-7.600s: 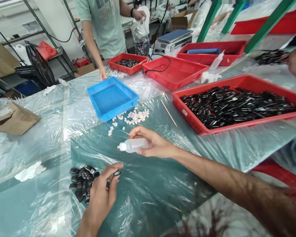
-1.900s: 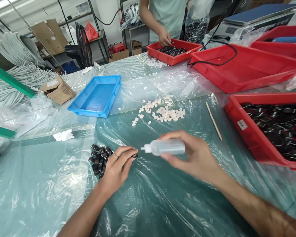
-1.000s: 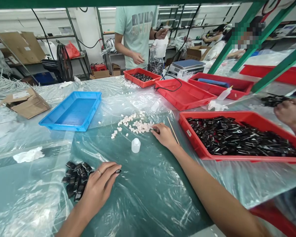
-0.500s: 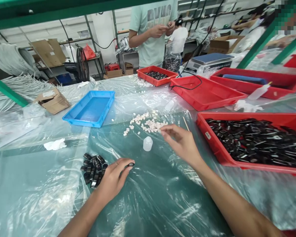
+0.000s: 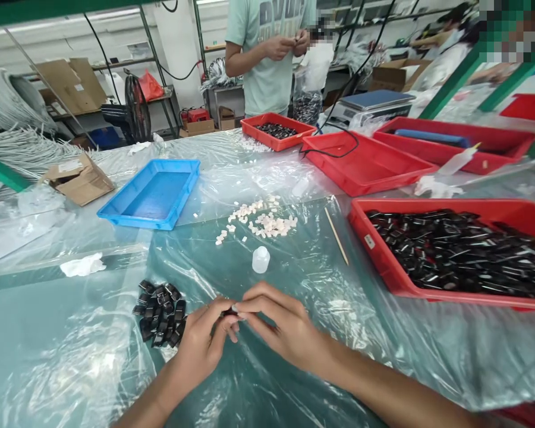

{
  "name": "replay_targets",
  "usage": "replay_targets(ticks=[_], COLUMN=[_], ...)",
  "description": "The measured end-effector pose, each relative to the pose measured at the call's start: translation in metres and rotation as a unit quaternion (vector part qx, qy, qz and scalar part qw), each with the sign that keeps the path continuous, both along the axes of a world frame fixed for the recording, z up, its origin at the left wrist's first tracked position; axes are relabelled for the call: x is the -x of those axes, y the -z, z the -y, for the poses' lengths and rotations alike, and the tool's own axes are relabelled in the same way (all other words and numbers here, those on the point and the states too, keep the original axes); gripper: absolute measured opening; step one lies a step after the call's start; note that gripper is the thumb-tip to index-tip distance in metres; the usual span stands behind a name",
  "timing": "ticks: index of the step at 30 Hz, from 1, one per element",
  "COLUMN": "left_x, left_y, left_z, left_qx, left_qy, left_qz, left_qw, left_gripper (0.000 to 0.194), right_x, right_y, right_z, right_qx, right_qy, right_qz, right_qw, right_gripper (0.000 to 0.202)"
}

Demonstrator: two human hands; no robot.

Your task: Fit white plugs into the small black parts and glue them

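Observation:
Near the front middle of the table, my left hand [image 5: 205,336] is closed on a small black part [image 5: 228,312], mostly covered by the fingers. My right hand [image 5: 279,318] meets it there, thumb and fingers pinched together against the part. A pale speck shows at the right fingertips; I cannot tell whether it is a small piece or a nail. Left of my left hand lies a pile of shiny black parts [image 5: 160,312]. Beyond both hands stands a small translucent bottle [image 5: 261,260], with scattered small white pieces [image 5: 271,224] behind it.
A red tray [image 5: 359,229] full of black parts stands at right, beside a thin wooden stick [image 5: 337,236]. A blue tray [image 5: 176,223] sits back left, near crumpled white tissue [image 5: 84,265]. More red trays [image 5: 361,172] and a standing person [image 5: 267,65] are farther back.
My right hand has come from beside the white pieces toward me and left, to the black part in my left hand. The wooden stick is now fully visible. The camera view has shifted slightly.

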State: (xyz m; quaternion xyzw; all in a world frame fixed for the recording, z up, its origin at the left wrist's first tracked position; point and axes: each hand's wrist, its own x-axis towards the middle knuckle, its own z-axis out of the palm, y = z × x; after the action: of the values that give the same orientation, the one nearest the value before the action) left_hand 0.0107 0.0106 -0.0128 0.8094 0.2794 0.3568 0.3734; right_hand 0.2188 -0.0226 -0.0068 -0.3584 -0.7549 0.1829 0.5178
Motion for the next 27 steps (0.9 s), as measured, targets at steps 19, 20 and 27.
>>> replay_targets(ticks=[19, 20, 27], left_x=[0.002, 0.002, 0.003], left_y=[-0.001, -0.002, 0.005], left_z=[0.001, 0.001, 0.000], left_qx=[0.054, 0.058, -0.009], left_qy=[0.043, 0.054, 0.096], left_qz=[-0.142, -0.159, -0.202], left_qw=[0.988, 0.984, 0.975], left_gripper=[0.019, 0.021, 0.023], right_x=[-0.084, -0.104, -0.187], right_y=[-0.010, -0.005, 0.024], right_z=[-0.050, -0.065, -0.182], right_qx=[0.167, 0.195, 0.283], right_qy=[0.170, 0.290, 0.449], right_qz=[-0.053, -0.017, 0.162], right_qw=[0.970, 0.937, 0.832], right_gripper=[0.028, 0.034, 0.044])
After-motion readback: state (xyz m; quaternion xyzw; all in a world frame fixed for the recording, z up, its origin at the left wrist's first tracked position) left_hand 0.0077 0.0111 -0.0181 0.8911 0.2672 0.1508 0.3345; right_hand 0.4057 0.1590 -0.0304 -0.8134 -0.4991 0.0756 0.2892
